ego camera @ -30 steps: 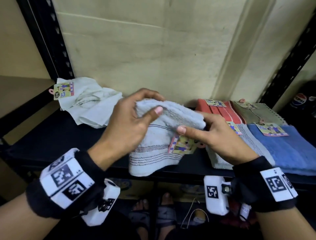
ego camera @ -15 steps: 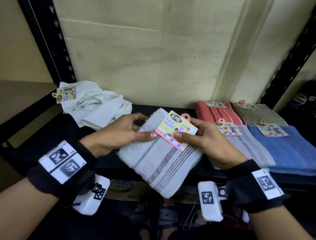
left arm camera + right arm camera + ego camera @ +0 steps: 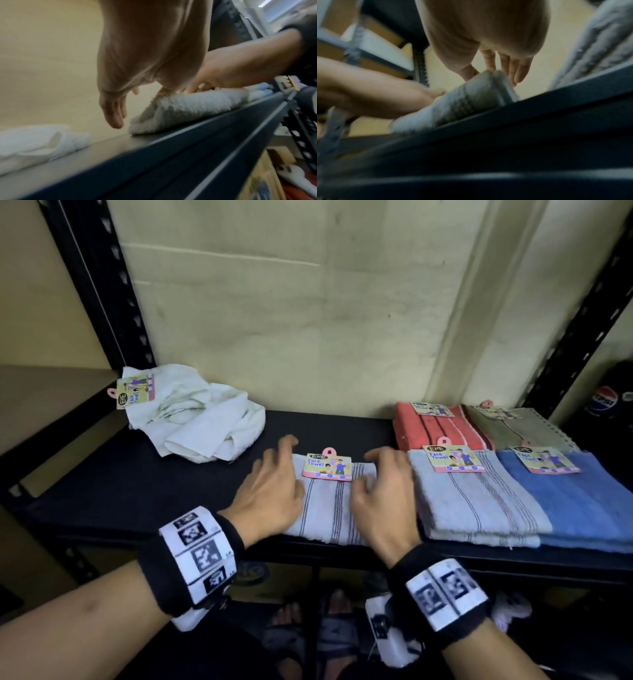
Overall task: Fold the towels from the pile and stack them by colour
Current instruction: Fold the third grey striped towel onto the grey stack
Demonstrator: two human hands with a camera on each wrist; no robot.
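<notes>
A folded grey striped towel [image 3: 325, 505] with a paper tag [image 3: 328, 467] lies flat on the black shelf [image 3: 120, 481], just left of a stack of folded grey towels [image 3: 479, 498]. My left hand [image 3: 274, 474] rests on the towel's left edge, its fingers spread and loose. On the right edge sits my right hand [image 3: 383, 477], with relaxed fingers. In the left wrist view the left hand's fingers [image 3: 115, 116] hang just beside the towel [image 3: 185, 108]. The right wrist view shows straight fingers [image 3: 513, 67] over the towel's far end [image 3: 453, 104]. A crumpled white towel [image 3: 198, 419] lies back left.
Folded towels fill the shelf's right side: blue [image 3: 575, 501], red [image 3: 431, 429] and olive [image 3: 520, 429]. Black perforated uprights [image 3: 92, 285] frame the shelf, with a wall close behind. A Pepsi bottle [image 3: 603, 402] stands far right. Sandalled feet [image 3: 308, 628] show below the shelf.
The grey towel, held tilted over the shelf's front edge half a second ago, now lies flat on the shelf. Both hands have let go of the towel and tag and rest at its sides.
</notes>
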